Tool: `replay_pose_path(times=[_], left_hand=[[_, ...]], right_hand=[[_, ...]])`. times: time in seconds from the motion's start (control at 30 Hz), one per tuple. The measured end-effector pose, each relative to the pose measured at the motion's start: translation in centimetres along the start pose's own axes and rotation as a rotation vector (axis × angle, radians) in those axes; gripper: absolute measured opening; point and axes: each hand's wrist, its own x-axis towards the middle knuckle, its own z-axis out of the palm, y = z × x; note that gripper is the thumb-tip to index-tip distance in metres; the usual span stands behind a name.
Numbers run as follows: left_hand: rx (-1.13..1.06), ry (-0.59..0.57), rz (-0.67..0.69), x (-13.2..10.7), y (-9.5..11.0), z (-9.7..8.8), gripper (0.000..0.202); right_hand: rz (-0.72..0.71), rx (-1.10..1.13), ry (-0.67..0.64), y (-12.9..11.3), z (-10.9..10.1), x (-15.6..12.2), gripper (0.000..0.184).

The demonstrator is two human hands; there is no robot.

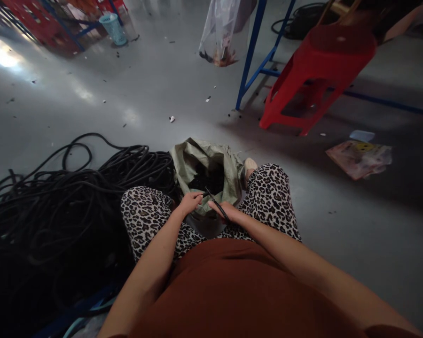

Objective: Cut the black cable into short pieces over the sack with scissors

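Note:
I sit with my knees apart in leopard-print trousers. My left hand (190, 202) is closed in a pinch on the end of a thin black cable piece (215, 203). My right hand (228, 212) is closed around the same cable piece, which lies slanted across its back. Both hands meet just above the near rim of a green woven sack (186, 159) standing open between my knees, with dark pieces inside it.
A large heap of black cable (56, 197) covers the floor at my left. A red plastic stool (317, 70) and blue rack legs (250, 56) stand ahead on the right. A clear hanging bag (220, 33), a teal basket (113, 28) and a crumpled wrapper (359, 157) lie farther off.

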Motion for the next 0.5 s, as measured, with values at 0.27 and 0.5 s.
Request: replay_pose_path(times=[0.27, 0.5], left_hand=[[-0.04, 0.011, 0.002, -0.2, 0.6, -0.3, 0.03], [-0.041, 0.034, 0.0, -0.1, 0.5, -0.5, 0.029]], right_hand=[[-0.051, -0.061, 0.069, -1.0, -0.7, -1.0, 0.06], [-0.033, -0.106, 0.099, -1.3, -0.6, -1.3, 0.058]])
